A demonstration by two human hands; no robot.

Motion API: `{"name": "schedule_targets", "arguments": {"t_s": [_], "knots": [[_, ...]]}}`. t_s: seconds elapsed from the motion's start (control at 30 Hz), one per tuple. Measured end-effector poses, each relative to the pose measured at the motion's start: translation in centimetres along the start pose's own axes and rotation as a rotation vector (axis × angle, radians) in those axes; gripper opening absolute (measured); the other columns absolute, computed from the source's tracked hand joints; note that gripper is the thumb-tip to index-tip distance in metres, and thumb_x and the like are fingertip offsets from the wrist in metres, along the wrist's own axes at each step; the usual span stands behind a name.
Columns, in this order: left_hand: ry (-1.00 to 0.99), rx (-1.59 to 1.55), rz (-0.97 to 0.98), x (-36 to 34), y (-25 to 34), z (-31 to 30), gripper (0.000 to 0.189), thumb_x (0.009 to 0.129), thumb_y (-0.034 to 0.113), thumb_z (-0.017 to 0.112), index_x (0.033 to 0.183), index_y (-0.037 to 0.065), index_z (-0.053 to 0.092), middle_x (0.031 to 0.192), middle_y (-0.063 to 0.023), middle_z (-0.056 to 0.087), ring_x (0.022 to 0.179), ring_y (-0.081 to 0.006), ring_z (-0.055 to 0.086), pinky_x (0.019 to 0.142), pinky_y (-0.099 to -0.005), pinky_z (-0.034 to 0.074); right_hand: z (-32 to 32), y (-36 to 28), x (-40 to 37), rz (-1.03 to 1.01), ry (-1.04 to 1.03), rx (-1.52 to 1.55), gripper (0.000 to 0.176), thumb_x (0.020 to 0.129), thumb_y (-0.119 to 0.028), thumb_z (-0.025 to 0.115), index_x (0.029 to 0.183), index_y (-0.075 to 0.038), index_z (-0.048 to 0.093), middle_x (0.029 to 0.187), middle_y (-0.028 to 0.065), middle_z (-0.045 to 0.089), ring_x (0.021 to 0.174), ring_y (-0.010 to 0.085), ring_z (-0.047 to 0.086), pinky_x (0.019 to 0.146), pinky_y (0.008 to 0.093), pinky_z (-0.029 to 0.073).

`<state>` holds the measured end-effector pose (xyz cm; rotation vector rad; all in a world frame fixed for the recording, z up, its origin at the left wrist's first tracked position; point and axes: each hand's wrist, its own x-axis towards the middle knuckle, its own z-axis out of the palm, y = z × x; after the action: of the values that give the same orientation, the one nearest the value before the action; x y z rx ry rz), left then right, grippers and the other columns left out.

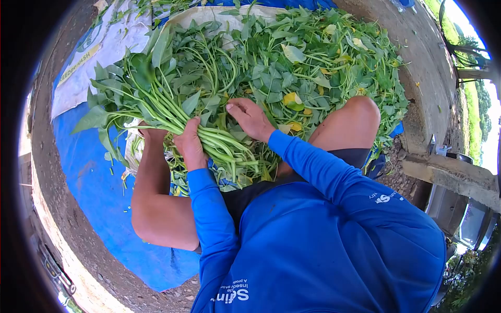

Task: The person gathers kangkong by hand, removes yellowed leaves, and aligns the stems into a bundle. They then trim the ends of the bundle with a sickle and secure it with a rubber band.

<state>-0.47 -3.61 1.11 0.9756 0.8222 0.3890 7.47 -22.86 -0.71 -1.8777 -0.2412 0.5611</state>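
Note:
A thick bunch of long-stemmed leafy greens (156, 107) lies across my left hand (191, 146), which is closed around the stems. Its leaves point to the upper left, and the pale cut stem ends reach to the lower right, over my lap. My right hand (250, 119) is just right of the bunch, over the loose greens (282, 78). Its thumb and fingers are drawn together; whether anything is between them I cannot make out. The loose greens form a wide heap in front of me, with a few yellow leaves (293, 99) among them.
Under the heap lie a blue tarp (83, 151) and a printed white sack (99, 57). My bent knees flank the work spot. Stem scraps dot the tarp at left. A concrete post (451, 180) stands at the right, with bare ground (412, 62) around.

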Motion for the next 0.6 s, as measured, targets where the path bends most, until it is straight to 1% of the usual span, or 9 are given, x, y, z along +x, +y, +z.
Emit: {"name": "schedule_targets", "arguments": {"t_s": [0.03,0.1,0.2,0.3,0.37,0.4,0.5,0.53,0.6], "knots": [[0.037,0.033,0.033,0.3,0.9,-0.2,0.019,0.092,0.011,0.079,0.102,-0.003,0.071,0.088,-0.0057,0.069,0.077,-0.0165,0.069,0.071,-0.0310,0.057,-1.9,2.2,2.8,0.077,0.116,-0.215,0.070,0.103,-0.039,0.073,0.153,0.006,0.053,0.150,0.0286,0.058,0.141,0.0405,0.055,0.117,0.0460,0.047],[0.042,0.042,0.074,0.7,2.1,-0.8,0.022,0.091,0.012,0.080,0.104,-0.004,0.071,0.089,-0.0064,0.069,0.076,-0.0169,0.069,0.069,-0.0317,0.057,-4.9,7.1,6.8,0.116,0.272,-0.606,0.087,0.095,-0.043,0.079,0.160,0.003,0.044,0.150,0.0328,0.055,0.146,0.0497,0.049,0.122,0.0526,0.041],[0.064,0.072,0.079,1.0,2.4,-0.8,0.024,0.091,0.012,0.080,0.107,-0.003,0.070,0.092,-0.0068,0.069,0.077,-0.0171,0.068,0.068,-0.0325,0.057,-5.3,8.5,9.7,0.179,0.420,-0.960,0.107,0.089,-0.040,0.083,0.170,-0.002,0.024,0.157,0.0332,0.048,0.147,0.0507,0.045,0.121,0.0624,0.037],[0.071,0.089,0.052,-0.2,3.1,0.8,0.028,0.091,0.012,0.080,0.112,-0.002,0.069,0.097,-0.0070,0.069,0.079,-0.0169,0.068,0.068,-0.0330,0.057,-4.9,7.0,11.9,0.460,0.299,-1.077,0.125,0.086,-0.041,0.085,0.174,-0.006,0.004,0.165,0.0329,0.036,0.152,0.0500,0.038,0.120,0.0678,0.034],[0.051,0.060,0.006,-0.5,3.7,1.7,0.031,0.090,0.012,0.080,0.116,-0.001,0.068,0.098,-0.0069,0.069,0.079,-0.0169,0.067,0.067,-0.0331,0.058,-6.3,8.2,13.7,0.568,0.237,-0.987,0.128,0.085,-0.043,0.086,0.175,-0.006,0.003,0.167,0.0326,0.032,0.152,0.0491,0.037,0.119,0.0667,0.034],[0.043,0.104,-0.002,-0.1,3.6,1.3,0.036,0.090,0.012,0.080,0.120,-0.001,0.066,0.098,-0.0072,0.068,0.077,-0.0175,0.067,0.065,-0.0342,0.059,-7.0,7.9,14.3,0.620,0.209,-0.946,0.129,0.085,-0.044,0.087,0.175,-0.007,0.003,0.168,0.0325,0.030,0.152,0.0486,0.036,0.119,0.0662,0.034],[0.017,0.109,-0.057,0.7,3.2,1.2,0.036,0.091,0.012,0.079,0.122,0.000,0.065,0.098,-0.0071,0.067,0.076,-0.0174,0.066,0.065,-0.0337,0.059,-6.8,7.1,14.4,0.654,0.298,-0.916,0.126,0.086,-0.038,0.086,0.176,-0.009,0.004,0.164,0.0318,0.035,0.151,0.0486,0.037,0.117,0.0646,0.036],[0.023,0.113,-0.049,0.9,3.0,1.4,0.036,0.091,0.011,0.078,0.123,0.000,0.064,0.098,-0.0074,0.067,0.075,-0.0179,0.066,0.063,-0.0343,0.059,-6.3,6.9,14.6,0.657,0.327,-0.936,0.124,0.086,-0.035,0.086,0.175,-0.009,0.005,0.163,0.0313,0.037,0.150,0.0483,0.038,0.117,0.0642,0.037],[0.017,0.137,-0.092,0.5,3.3,2.1,0.036,0.091,0.010,0.077,0.123,0.000,0.063,0.099,-0.0080,0.066,0.075,-0.0184,0.067,0.063,-0.0350,0.060,-5.2,7.5,14.7,0.674,0.381,-0.966,0.120,0.086,-0.029,0.085,0.175,-0.010,0.007,0.159,0.0301,0.040,0.148,0.0476,0.040,0.116,0.0635,0.038]]}}
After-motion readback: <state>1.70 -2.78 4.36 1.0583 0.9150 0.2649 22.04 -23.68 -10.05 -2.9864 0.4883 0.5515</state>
